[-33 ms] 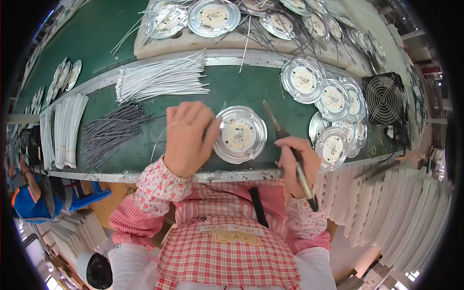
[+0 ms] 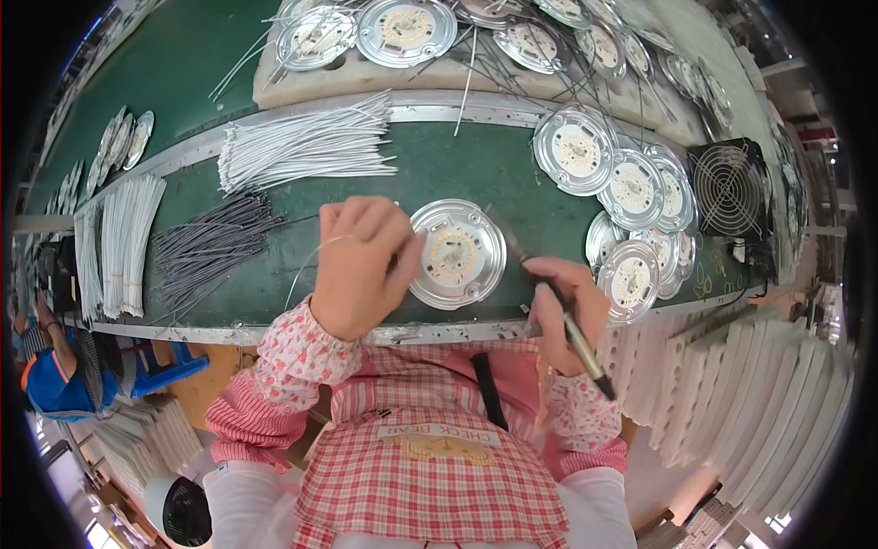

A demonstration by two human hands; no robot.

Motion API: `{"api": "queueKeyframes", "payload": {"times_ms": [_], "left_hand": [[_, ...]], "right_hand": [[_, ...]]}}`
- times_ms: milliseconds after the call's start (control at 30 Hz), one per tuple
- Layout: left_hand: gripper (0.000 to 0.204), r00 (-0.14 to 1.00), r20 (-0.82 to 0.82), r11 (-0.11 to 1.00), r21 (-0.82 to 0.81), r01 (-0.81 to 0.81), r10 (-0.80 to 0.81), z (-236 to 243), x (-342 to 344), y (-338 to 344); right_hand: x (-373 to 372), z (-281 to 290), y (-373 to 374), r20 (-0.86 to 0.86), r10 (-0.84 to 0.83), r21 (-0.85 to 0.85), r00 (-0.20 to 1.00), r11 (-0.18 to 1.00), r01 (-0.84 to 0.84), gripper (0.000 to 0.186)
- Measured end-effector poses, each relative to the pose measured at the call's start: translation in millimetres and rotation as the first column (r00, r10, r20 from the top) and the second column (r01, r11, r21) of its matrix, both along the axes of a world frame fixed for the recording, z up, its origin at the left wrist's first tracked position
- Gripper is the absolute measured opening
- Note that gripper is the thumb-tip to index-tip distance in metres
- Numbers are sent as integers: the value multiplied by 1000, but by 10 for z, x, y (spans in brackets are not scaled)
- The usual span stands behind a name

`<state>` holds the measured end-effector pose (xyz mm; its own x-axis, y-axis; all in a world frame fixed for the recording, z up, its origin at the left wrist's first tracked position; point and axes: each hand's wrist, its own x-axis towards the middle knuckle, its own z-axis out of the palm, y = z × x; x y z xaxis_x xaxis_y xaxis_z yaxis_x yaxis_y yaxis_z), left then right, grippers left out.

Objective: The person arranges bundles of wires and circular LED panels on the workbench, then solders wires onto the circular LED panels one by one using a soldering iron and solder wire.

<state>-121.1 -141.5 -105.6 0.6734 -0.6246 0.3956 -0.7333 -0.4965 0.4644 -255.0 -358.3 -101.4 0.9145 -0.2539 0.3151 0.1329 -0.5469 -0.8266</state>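
Note:
A round silver LED lamp plate lies flat on the green bench in front of me. My left hand is closed at its left edge, thumb close to the rim. A thin pale wire loops from this hand down to the bench. One dark wire reaches its fingers from the left; the fingertips are hidden. In my right hand is a pen-shaped soldering iron, held just right of the plate. Its tip points up and left, blurred, beside the plate's right rim; I cannot tell whether it touches.
White wires and dark wires lie in bundles to the left, with more white bundles beyond. Lamp plates pile up at right, beside a black fan. A pale foam board at the back carries more plates.
The soldering iron has tilted, its tip lower and blurred, its rear end further right. My left hand has shifted very slightly, and the lamp plate barely.

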Motion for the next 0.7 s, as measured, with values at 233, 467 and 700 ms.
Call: {"api": "queueKeyframes", "payload": {"times_ms": [233,467,700], "left_hand": [[12,989,-38,989,-43,141,-143,-35,-43,-69],[13,985,-40,986,22,167,-166,-52,-12,-121],[13,985,-37,985,38,171,-170,-69,9,-126]], "right_hand": [[31,87,-61,-98,212,104,972,974,-202,15],[34,73,-78,-90,217,76,972,975,-210,16],[67,105,-85,-106,234,90,966,970,-225,17]]}}
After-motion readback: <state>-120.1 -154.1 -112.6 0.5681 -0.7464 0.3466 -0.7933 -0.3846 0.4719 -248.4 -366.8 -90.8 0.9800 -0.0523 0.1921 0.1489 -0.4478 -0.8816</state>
